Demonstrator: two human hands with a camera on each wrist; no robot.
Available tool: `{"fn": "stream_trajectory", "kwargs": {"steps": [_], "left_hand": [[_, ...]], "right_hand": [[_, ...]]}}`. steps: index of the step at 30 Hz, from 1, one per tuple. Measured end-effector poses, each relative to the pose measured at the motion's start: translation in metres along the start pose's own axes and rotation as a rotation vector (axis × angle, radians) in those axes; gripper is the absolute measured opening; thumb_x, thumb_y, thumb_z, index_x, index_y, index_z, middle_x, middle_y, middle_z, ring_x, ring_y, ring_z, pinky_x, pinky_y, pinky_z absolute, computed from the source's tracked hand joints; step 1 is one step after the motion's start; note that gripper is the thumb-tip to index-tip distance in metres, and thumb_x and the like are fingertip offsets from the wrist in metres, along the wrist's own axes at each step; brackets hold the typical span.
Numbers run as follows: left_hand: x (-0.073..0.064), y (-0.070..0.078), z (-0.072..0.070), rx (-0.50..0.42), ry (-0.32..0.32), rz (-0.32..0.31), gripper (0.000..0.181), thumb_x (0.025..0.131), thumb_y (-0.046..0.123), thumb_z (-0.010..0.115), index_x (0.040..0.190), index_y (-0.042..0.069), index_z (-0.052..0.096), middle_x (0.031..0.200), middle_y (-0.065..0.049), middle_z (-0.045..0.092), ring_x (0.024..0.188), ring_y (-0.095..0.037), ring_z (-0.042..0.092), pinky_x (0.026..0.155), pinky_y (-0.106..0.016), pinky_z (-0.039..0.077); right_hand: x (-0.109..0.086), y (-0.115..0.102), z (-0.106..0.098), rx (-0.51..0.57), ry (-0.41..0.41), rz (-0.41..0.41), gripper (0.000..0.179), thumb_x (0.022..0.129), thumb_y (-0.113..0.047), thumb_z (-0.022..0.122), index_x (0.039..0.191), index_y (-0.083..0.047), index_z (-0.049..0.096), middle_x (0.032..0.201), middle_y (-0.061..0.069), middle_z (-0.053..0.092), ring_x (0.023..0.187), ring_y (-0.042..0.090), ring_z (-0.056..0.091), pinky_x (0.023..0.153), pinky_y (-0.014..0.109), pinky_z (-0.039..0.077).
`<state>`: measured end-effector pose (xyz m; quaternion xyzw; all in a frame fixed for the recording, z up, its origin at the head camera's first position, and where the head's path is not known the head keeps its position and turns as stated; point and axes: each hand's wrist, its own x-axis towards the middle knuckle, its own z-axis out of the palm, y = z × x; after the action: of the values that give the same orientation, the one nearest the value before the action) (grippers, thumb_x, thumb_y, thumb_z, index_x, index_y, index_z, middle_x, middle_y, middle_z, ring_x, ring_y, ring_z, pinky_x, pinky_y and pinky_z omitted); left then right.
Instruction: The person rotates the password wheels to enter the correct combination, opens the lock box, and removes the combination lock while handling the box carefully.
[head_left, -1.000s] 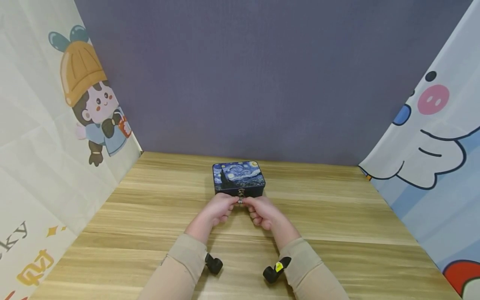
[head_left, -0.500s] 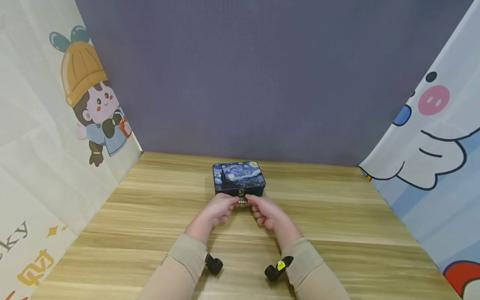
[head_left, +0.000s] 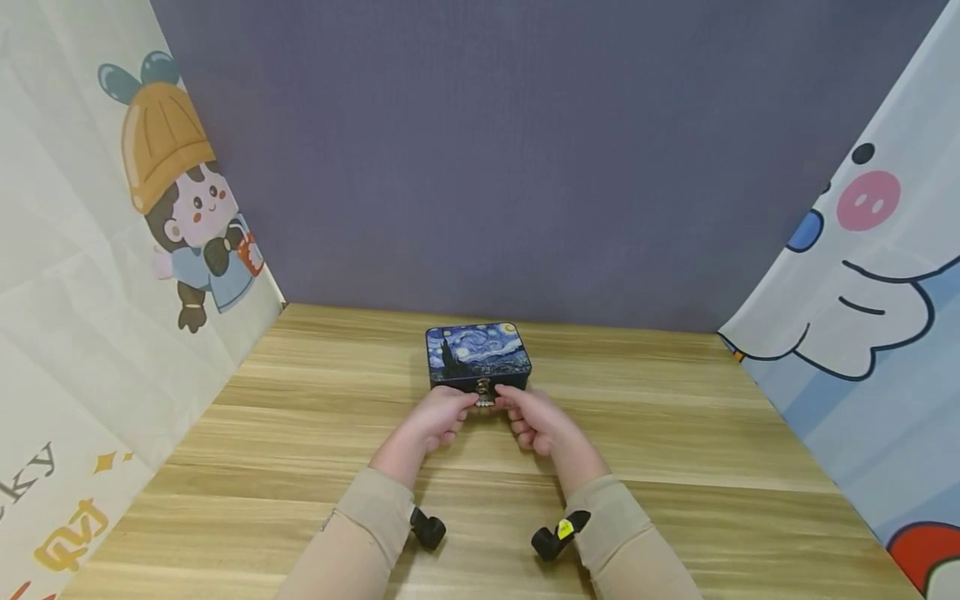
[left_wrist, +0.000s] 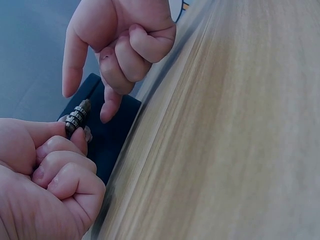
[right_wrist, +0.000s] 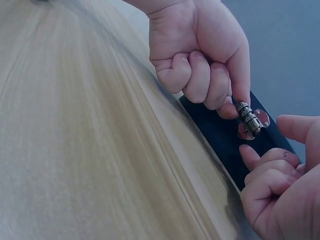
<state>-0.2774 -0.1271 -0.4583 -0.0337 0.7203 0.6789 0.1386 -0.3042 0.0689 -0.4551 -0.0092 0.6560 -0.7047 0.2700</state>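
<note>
A small tin box point(head_left: 478, 352) with a swirling night-sky painting on its lid stands on the table, lid down. On its dark front hangs a small combination lock point(right_wrist: 249, 119) with several number dials, beside a metal clasp point(right_wrist: 261, 118). My left hand point(head_left: 442, 417) pinches one end of the lock between thumb and index finger, its other fingers curled in. To the right of the lock is my right hand point(head_left: 536, 421), holding nothing. In the right wrist view, its thumb and index finger point(right_wrist: 249, 156) are spread apart, off the dials; the remaining fingers are bent.
The wood-grain table point(head_left: 300, 450) runs back to a grey-purple wall point(head_left: 480, 167). Printed curtains flank it: a cartoon child on the left curtain point(head_left: 60, 250), a pig-nosed figure on the right. Black wrist cameras point(head_left: 428, 529) sit at both cuffs.
My right hand has come off the lock and drawn slightly to the right, its thumb and index finger parting. The left hand and the box stay where they were.
</note>
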Motion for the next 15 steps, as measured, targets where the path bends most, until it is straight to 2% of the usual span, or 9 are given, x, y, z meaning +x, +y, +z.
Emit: {"fn": "stream_trajectory", "kwargs": {"steps": [9, 15], "left_hand": [[0.0007, -0.0003, -0.0004, -0.005, -0.001, 0.0, 0.029, 0.105, 0.024, 0.055, 0.084, 0.003, 0.052, 0.057, 0.006, 0.033, 0.043, -0.007, 0.024, 0.039, -0.023, 0.022], [0.0008, -0.0003, -0.0005, 0.002, -0.002, -0.001, 0.031, 0.104, 0.024, 0.055, 0.079, 0.007, 0.05, 0.057, 0.006, 0.032, 0.043, -0.008, 0.024, 0.039, -0.023, 0.021]], "right_hand": [[-0.0007, -0.001, 0.0031, -0.018, 0.019, -0.009, 0.037, 0.097, -0.038, 0.067, 0.1, -0.001, 0.06, 0.061, -0.008, 0.031, 0.047, 0.006, 0.022, 0.041, 0.021, 0.019], [-0.0015, 0.0004, 0.0057, -0.038, 0.004, -0.016, 0.036, 0.097, -0.037, 0.066, 0.096, -0.002, 0.058, 0.06, -0.007, 0.03, 0.046, 0.006, 0.022, 0.041, 0.021, 0.02]]}}
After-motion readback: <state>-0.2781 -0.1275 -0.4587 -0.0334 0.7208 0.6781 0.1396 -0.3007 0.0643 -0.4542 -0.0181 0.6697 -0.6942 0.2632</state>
